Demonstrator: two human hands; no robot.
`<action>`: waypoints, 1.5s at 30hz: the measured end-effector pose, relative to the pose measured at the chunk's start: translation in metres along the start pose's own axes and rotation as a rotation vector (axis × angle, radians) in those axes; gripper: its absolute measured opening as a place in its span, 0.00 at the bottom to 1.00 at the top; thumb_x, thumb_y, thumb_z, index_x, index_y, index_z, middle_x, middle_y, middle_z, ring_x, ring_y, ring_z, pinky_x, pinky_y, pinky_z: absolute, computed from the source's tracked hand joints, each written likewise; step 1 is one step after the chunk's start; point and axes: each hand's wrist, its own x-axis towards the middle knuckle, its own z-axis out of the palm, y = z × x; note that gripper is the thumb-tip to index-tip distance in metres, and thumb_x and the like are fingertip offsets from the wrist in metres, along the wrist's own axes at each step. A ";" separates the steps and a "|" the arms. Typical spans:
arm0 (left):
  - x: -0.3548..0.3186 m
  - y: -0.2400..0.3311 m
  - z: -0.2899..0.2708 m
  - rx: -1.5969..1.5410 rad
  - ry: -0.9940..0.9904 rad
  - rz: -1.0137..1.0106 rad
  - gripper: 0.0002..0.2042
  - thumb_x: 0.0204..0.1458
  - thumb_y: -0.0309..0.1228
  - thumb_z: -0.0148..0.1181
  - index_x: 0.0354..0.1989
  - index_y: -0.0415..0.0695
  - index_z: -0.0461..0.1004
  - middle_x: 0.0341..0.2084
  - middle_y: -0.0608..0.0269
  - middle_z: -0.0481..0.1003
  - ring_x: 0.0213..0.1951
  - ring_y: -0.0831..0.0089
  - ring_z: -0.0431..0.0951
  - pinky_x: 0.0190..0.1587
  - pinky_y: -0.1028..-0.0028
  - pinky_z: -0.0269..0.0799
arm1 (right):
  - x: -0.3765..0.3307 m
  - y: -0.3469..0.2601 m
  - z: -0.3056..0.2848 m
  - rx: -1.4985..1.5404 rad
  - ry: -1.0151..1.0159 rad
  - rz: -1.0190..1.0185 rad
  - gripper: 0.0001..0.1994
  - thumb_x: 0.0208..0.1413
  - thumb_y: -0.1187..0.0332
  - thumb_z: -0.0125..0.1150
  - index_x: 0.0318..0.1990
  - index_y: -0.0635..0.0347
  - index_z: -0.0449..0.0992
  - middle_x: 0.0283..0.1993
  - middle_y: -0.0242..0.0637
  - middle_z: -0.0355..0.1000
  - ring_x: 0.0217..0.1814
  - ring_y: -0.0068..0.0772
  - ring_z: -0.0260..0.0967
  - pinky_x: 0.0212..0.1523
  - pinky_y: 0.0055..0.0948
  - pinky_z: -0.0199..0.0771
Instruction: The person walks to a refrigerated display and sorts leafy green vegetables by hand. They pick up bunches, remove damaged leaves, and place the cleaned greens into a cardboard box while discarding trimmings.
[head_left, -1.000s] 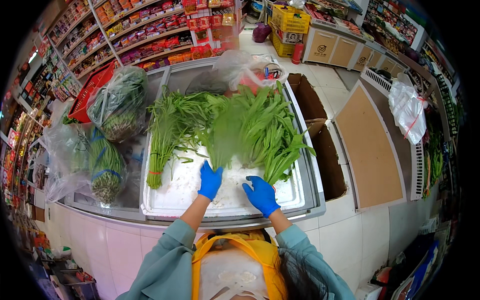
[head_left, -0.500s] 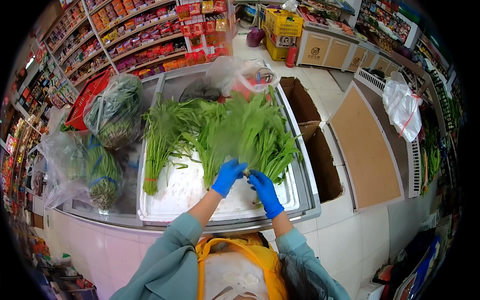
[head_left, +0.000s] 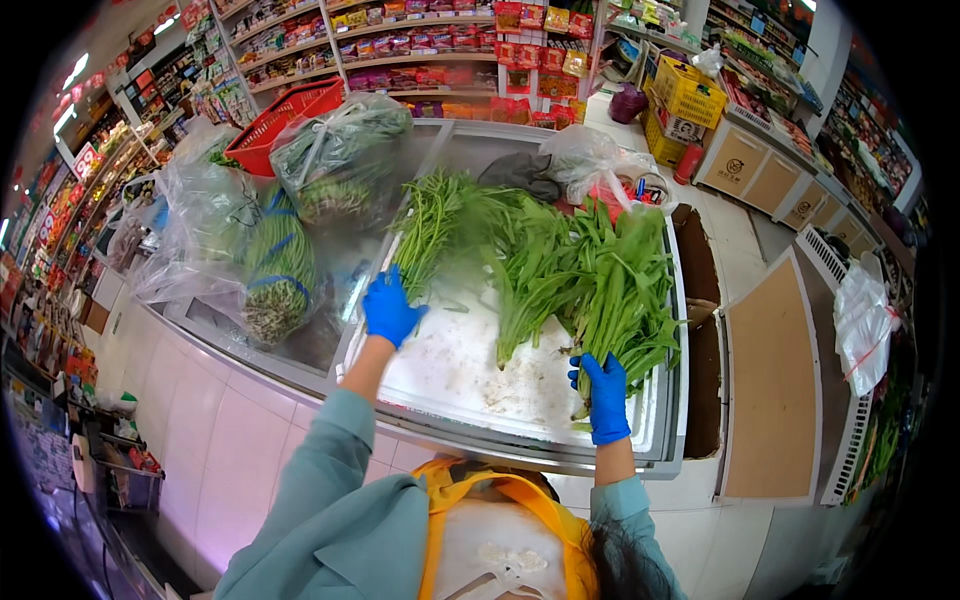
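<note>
My left hand (head_left: 393,308), in a blue glove, is closed around the lower stems of a thin-stemmed bunch of greens (head_left: 436,228) at the tray's left side. Its own fingers partly hide the stem ends. My blue-gloved right hand (head_left: 606,398) grips the stem ends of a broad-leaved bunch of greens (head_left: 622,285) on the right. Between them, a loose leafy pile (head_left: 530,275) lies with its stems toward me. All of it rests on a white tray (head_left: 465,365) with dirt specks.
Left of the tray are bagged greens (head_left: 345,160), a blue-banded bundle (head_left: 278,275) and a red basket (head_left: 285,125). A dark cloth (head_left: 520,178) and a clear plastic bag (head_left: 590,160) lie at the back. Cardboard boxes (head_left: 703,345) stand along the right edge.
My hands have moved apart from the middle. The left went to the thin-stemmed bunch, the right moved right with the broad-leaved stems. The view has turned left.
</note>
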 end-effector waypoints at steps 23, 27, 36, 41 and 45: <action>-0.056 0.201 -0.023 -1.809 -0.970 -0.037 0.25 0.43 0.37 0.63 0.48 0.37 0.66 0.41 0.58 0.70 0.42 0.73 0.70 0.44 0.75 0.65 | -0.028 0.010 0.019 -0.467 0.331 -0.483 0.24 0.47 0.67 0.59 0.50 0.72 0.62 0.44 0.51 0.68 0.44 0.42 0.66 0.45 0.31 0.64; -0.045 0.218 -0.040 -1.749 -0.740 -0.001 0.18 0.44 0.34 0.62 0.42 0.37 0.70 0.35 0.62 0.73 0.37 0.75 0.70 0.40 0.75 0.65 | -0.027 0.021 0.014 -0.619 0.361 -0.541 0.25 0.49 0.68 0.57 0.52 0.71 0.60 0.48 0.52 0.64 0.48 0.42 0.63 0.49 0.33 0.61; -0.034 0.230 -0.037 -1.949 -0.683 -0.151 0.19 0.46 0.31 0.59 0.46 0.38 0.67 0.39 0.63 0.71 0.42 0.73 0.70 0.46 0.72 0.65 | -0.019 0.042 0.000 0.079 -0.032 -0.073 0.17 0.49 0.72 0.57 0.47 0.61 0.66 0.23 0.27 0.62 0.19 0.14 0.57 0.18 0.14 0.54; -0.013 0.192 -0.005 -2.232 -0.968 -0.309 0.31 0.53 0.34 0.49 0.64 0.59 0.41 0.54 0.59 0.59 0.51 0.66 0.64 0.54 0.64 0.60 | -0.032 0.002 -0.019 0.257 -0.208 0.066 0.19 0.54 0.69 0.52 0.52 0.66 0.62 0.27 0.29 0.61 0.17 0.14 0.51 0.17 0.12 0.51; 0.009 0.198 -0.020 -2.398 -0.901 -0.334 0.28 0.54 0.33 0.48 0.63 0.57 0.45 0.56 0.59 0.57 0.52 0.65 0.63 0.52 0.67 0.61 | -0.039 -0.005 -0.033 0.215 -0.321 0.122 0.21 0.54 0.69 0.52 0.53 0.69 0.60 0.28 0.30 0.61 0.17 0.14 0.51 0.16 0.12 0.51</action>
